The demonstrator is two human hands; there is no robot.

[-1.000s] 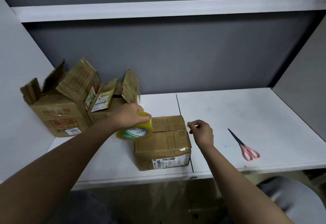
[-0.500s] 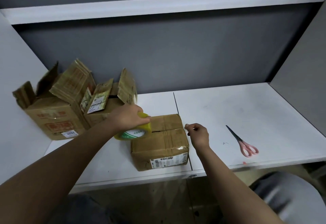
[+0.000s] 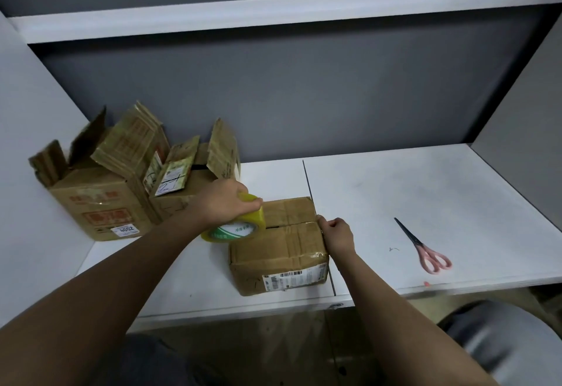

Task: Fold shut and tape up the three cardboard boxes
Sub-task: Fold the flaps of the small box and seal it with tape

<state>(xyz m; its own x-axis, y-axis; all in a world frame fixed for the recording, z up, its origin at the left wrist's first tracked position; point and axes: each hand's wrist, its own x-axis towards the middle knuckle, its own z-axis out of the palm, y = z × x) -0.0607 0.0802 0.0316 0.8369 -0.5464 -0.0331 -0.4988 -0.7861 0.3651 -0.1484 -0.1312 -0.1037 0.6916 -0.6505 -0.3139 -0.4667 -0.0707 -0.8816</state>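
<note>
One closed box (image 3: 278, 252) at worktop (image 3: 425, 203) front edge | left hand (image 3: 223, 201) grips tape roll (image 3: 235, 226) at its left side | right hand (image 3: 336, 233) curled at right edge, apparently pinching tape | two open boxes (image 3: 121, 179) back-left | scissors (image 3: 424, 247) right

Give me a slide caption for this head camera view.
Left hand holds the yellow tape roll at the closed box; right hand pinches at its right edge.

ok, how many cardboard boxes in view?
3. Closed box at the table's front, between both hands; large open box far left; smaller open box beside it, partly hidden behind the left arm.
</note>
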